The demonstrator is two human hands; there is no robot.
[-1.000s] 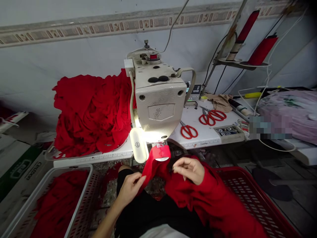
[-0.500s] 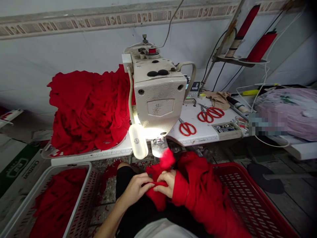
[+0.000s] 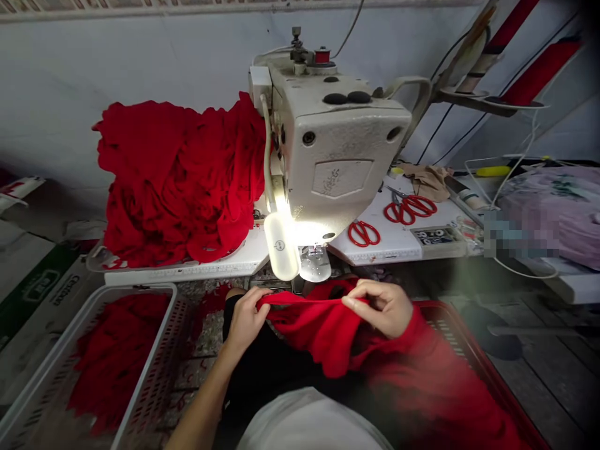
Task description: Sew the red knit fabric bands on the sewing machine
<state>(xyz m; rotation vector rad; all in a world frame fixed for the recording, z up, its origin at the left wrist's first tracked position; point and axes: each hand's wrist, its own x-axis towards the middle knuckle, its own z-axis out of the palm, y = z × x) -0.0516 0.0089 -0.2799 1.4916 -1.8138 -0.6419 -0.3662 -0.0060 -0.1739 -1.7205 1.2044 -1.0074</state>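
Red fabric [image 3: 328, 337] hangs between my two hands, its top edge stretched nearly level over my lap. My left hand [image 3: 249, 315] is closed on the left end of that edge, thumb against fingers. On the right, my right hand [image 3: 382, 307] pinches the same edge between thumb and fingertips. More red cloth lies over my right forearm, blurred at the lower right. Just beyond the fabric stands a sewing machine [image 3: 337, 156], its lamp [image 3: 282, 247] lit beside the needle area. No cloth shows on its small plate [image 3: 315, 265].
A red cloth pile [image 3: 178, 181] sits on the table left of the machine. Red-handled scissors [image 3: 364, 234] and a parts box [image 3: 435, 237] lie right. A white basket [image 3: 171, 300] with red pieces stands at left, a red basket [image 3: 473, 350] at right. Thread cones [image 3: 539, 72] stand upper right.
My hands have moved apart and toward the machine, stretching the fabric edge between them. The small red piece near the needle plate no longer shows there. The view has shifted down.
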